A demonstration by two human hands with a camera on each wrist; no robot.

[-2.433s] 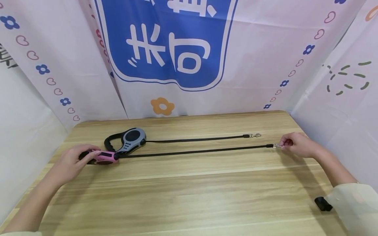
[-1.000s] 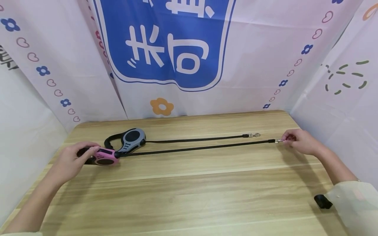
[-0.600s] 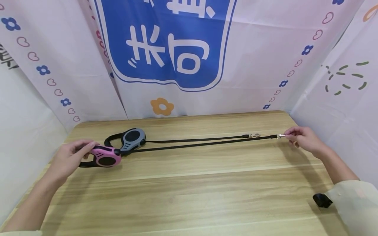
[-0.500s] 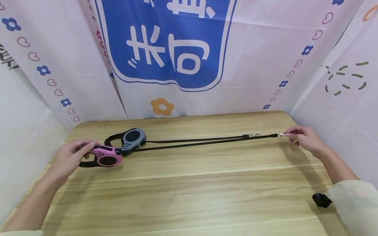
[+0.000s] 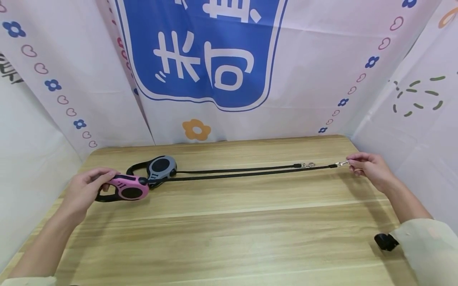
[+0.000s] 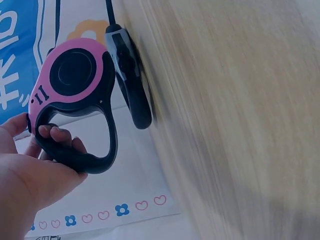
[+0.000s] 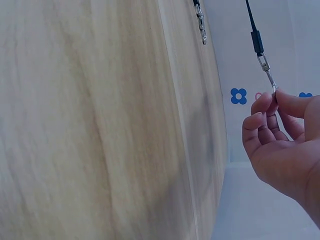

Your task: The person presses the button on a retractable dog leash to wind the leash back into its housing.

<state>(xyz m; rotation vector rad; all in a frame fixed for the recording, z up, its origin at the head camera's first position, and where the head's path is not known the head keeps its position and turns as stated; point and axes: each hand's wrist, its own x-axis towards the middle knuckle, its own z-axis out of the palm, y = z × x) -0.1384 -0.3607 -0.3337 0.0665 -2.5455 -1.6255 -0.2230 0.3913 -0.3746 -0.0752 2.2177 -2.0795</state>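
Note:
My left hand (image 5: 84, 188) grips the black handle of a pink retractable dog leash (image 5: 133, 190), its fingers curled through the loop in the left wrist view. The pink casing (image 6: 75, 70) is raised off the table. From it a black cord (image 5: 250, 173) runs taut to the right, ending in a metal snap hook (image 7: 268, 70). My right hand (image 5: 370, 169) pinches that hook between thumb and forefinger above the table. Behind lies a grey retractable leash (image 5: 162, 169), partly covered by the pink one, its own cord and hook (image 5: 308, 164) stretched out along the table.
The wooden table (image 5: 229, 238) has its back edge against a printed cloth (image 5: 304, 79) with a blue panel. White cloth walls stand at left and right. A small black object (image 5: 386, 241) shows by the right sleeve.
The pink leash has been lifted and turned so its flat side faces up more. Its cord and hook have risen toward the grey leash's cord, with my right hand moving slightly rightward and farther back.

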